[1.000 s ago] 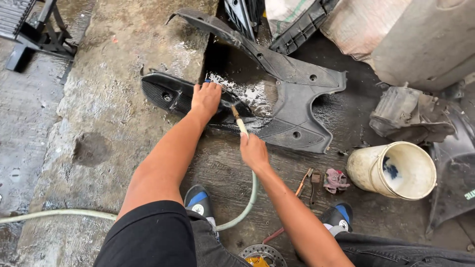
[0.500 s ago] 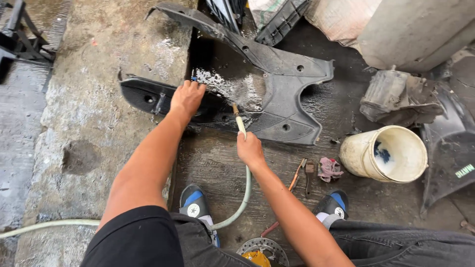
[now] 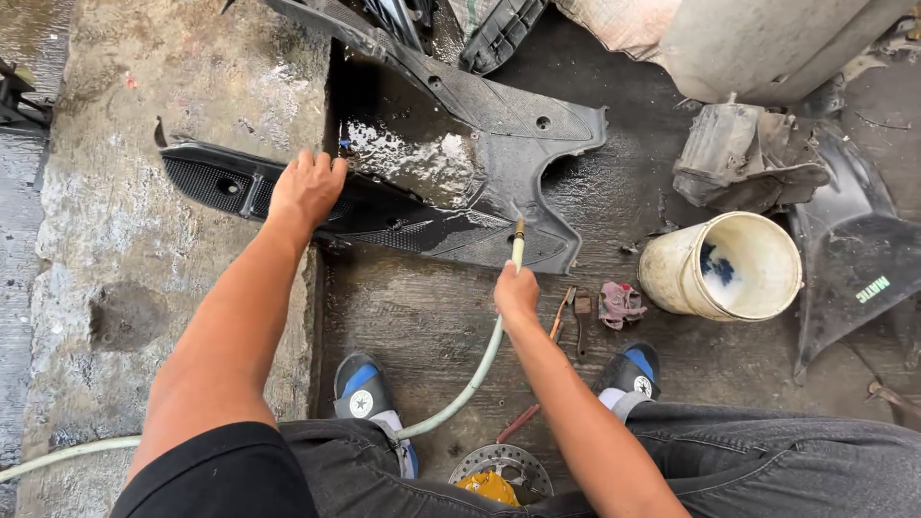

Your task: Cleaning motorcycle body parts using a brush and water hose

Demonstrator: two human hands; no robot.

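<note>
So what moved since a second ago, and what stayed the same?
The right hand slid the hose nozzle rightward along the black plastic panel, from near the left hand to the panel's lower right part. The left hand kept pressing on the panel's long left arm. The hose stayed gripped, and the cream bucket, rag and tools lie where they were.

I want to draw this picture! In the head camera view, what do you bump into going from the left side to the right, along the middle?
Left hand on the black plastic panel → hose nozzle in the right hand → pliers → pink rag → pale bucket → dark fender piece.
</note>
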